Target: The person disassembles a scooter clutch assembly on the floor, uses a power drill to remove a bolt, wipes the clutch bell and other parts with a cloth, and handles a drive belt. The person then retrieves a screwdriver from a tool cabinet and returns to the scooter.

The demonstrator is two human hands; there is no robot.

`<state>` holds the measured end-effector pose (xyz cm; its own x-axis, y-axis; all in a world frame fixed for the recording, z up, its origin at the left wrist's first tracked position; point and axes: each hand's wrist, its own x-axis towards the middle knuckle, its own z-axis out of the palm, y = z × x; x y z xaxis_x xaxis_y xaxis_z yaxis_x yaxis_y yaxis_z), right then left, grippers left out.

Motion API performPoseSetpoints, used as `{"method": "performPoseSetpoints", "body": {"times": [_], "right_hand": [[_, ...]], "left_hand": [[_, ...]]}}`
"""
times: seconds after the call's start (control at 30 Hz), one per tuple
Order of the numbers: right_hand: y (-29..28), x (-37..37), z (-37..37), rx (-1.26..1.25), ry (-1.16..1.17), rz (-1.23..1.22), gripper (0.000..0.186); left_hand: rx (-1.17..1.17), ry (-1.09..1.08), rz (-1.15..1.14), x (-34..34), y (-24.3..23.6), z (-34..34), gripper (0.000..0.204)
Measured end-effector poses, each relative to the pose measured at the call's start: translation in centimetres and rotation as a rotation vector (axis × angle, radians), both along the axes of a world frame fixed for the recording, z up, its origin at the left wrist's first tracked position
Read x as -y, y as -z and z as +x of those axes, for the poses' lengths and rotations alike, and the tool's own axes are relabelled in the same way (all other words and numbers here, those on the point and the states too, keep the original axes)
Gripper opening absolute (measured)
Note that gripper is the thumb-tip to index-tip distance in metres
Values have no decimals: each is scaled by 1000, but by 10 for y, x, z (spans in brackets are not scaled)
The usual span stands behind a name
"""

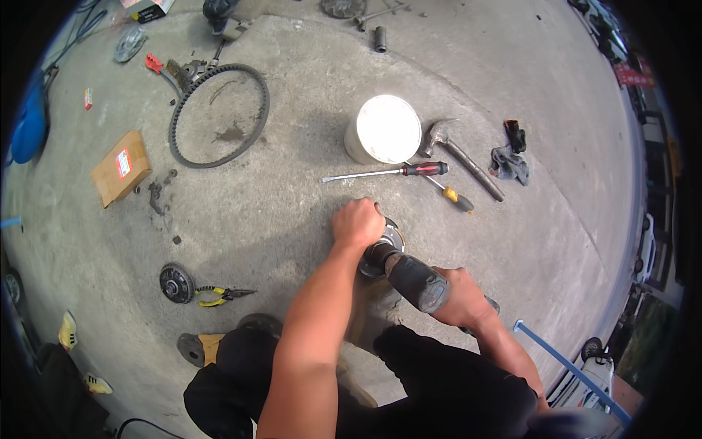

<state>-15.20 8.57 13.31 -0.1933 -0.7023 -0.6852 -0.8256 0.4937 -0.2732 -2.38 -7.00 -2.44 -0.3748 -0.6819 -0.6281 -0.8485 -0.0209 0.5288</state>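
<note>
head-worn fisheye, looking steeply down, close

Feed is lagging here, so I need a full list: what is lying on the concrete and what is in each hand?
Drive belt: 1, black, upper left.
Cardboard box: 1, brown, left.
Bucket: 1, white, centre top.
Long screwdriver: 1, red-black handle, below bucket.
Short screwdriver: 1, yellow handle, beside it.
Hammer: 1, grey, right of bucket.
Rag: 1, grey, right.
Pliers: 1, yellow grips, lower left.
Round metal part: 1, dark, touching pliers.
Metal disc: 1, under left hand.
Power tool: 1, dark, on disc.
Left hand: presses disc.
Right hand: grips power tool.
</note>
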Motion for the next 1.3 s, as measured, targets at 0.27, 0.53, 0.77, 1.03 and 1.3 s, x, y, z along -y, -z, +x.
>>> {"method": "performPoseSetpoints", "body": {"times": [0.27, 0.53, 0.77, 1.03, 1.3], "right_hand": [[-58, -29, -14, 45, 307, -87, 24], [-28, -48, -88, -107, 375, -318, 18], [58, -69, -151, -264, 223, -408, 33], [104, -54, -181, -402, 223, -265, 49], [124, -17, -186, -377, 323, -228, 54]], "left_hand": [[4, 7, -52, -3, -2, 1, 33], [-12, 32, -24, -1, -3, 3, 36], [-51, -62, -265, -15, 14, 1, 29], [-557, 15, -410, -44, -16, 69, 19], [-340, 262, -537, -59, -35, 60, 29]]}}
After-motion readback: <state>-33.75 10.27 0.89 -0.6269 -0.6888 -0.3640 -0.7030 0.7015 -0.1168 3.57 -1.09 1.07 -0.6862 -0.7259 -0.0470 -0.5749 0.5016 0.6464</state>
